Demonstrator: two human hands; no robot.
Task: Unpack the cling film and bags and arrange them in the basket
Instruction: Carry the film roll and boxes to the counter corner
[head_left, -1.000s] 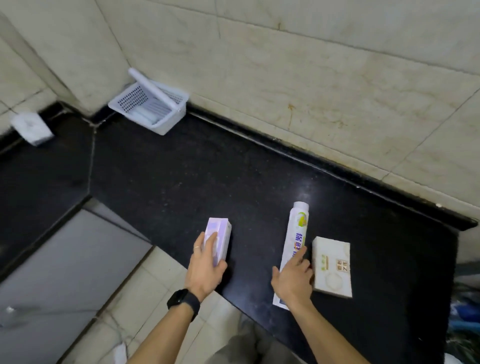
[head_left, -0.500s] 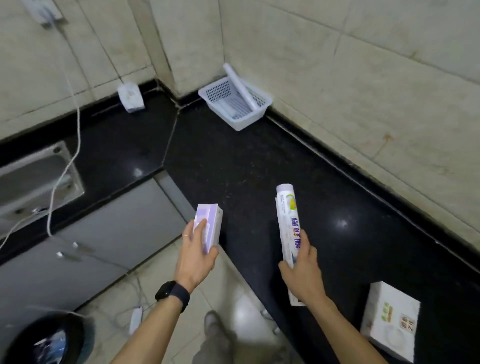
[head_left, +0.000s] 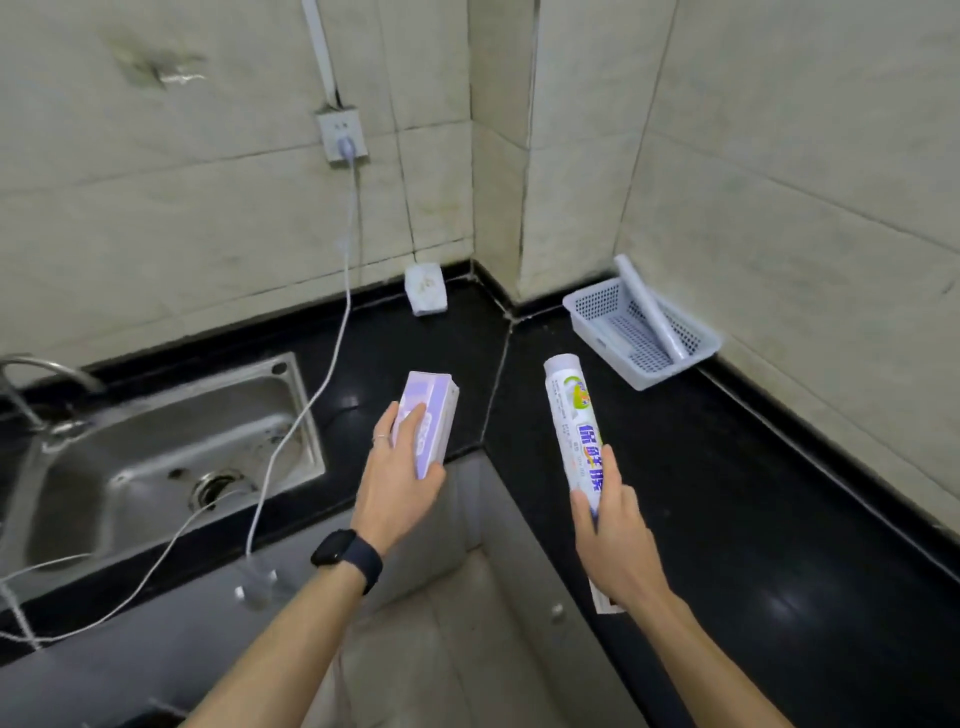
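Both hands hold packaged goods in the air over the corner of the black bench.

The left hand (head_left: 397, 491), with a dark watch (head_left: 347, 558) on its wrist, grips a pale purple box (head_left: 428, 418), fingers wrapped across its face. The right hand (head_left: 615, 538) clasps the lower part of a wrapped cling film roll (head_left: 575, 431), which stands nearly upright with its capped end on top. The white basket (head_left: 602, 301) sits on the bench in the far right corner against the tiled wall, well apart from both hands; a plain roll (head_left: 652, 312) leans slantwise in it, its top end poking above the rim. To the left lies a steel sink (head_left: 156, 457), with a white cable (head_left: 322, 374) trailing down across it from a wall socket (head_left: 340, 135).
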